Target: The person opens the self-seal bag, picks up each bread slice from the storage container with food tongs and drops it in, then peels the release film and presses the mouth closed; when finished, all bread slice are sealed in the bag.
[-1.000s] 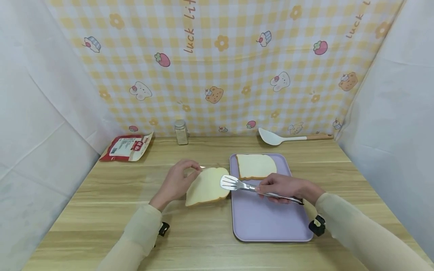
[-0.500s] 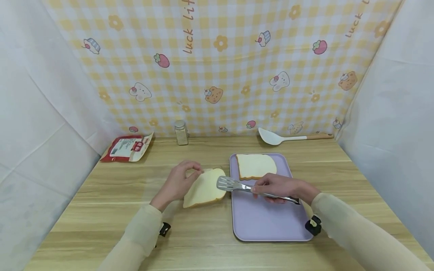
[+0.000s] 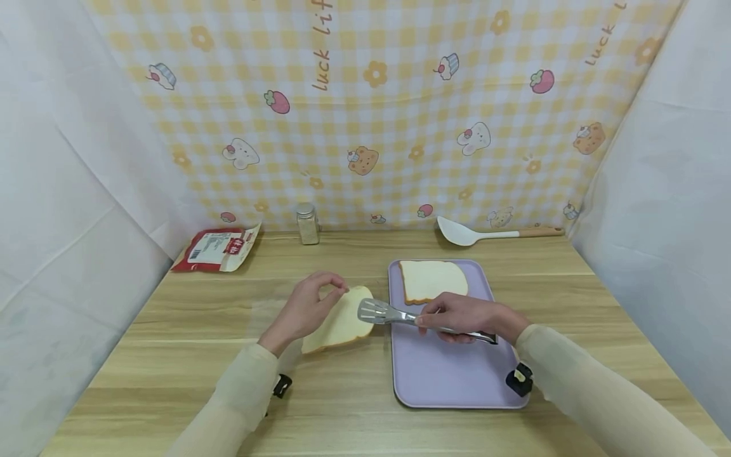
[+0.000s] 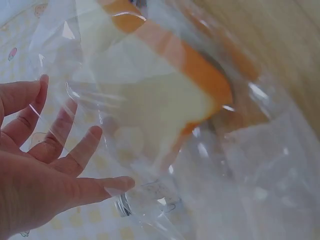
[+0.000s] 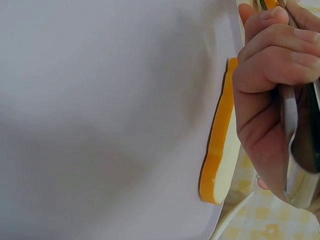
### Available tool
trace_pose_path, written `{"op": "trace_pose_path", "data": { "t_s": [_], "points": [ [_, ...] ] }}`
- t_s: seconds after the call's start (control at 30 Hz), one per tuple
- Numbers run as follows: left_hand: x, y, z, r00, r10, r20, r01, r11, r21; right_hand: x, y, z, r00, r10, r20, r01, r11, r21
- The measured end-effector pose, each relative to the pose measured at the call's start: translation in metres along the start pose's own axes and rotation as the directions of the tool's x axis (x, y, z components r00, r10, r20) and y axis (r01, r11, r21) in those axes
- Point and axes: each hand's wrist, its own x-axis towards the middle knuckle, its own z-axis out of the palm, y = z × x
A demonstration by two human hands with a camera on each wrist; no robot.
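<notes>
The left hand (image 3: 308, 308) keeps its grip together, thumb and finger pinching a thin, crinkled clear plastic bag (image 4: 265, 160). Through the film shows a soft, pale bread slice (image 3: 341, 325) with browned crust, above the wood-grain counter (image 3: 337, 409), left of the smooth lilac tray (image 3: 457, 377). The right hand (image 3: 459, 314) has its grip clamped on shiny metal tongs (image 3: 375, 311) — their slotted, rounded end overlaps the slice; whether they squeeze it, I cannot tell.

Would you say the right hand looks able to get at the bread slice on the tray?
Probably yes: the bread slice lies unwrapped close by the right hand, though that hand grips the tongs.
</notes>
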Motion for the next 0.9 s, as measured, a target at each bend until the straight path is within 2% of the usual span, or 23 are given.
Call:
{"op": "trace_pose_path", "data": {
  "t_s": [0.2,0.4,0.9],
  "points": [
    [0.001,0.002,0.001,1.0,-0.002,0.001,0.002,1.0,-0.003,0.006,-0.006,0.004,1.0,0.001,0.007,-0.001,1.0,-0.018],
    [0.001,0.002,0.002,1.0,0.024,0.002,-0.024,1.0,0.001,0.011,-0.012,0.007,1.0,0.01,-0.004,-0.01,0.999,-0.03],
    [-0.001,-0.003,0.001,1.0,0.023,-0.015,-0.023,0.999,0.023,0.016,-0.006,0.006,1.0,0.03,0.009,-0.03,0.999,0.041]
  ]
}}
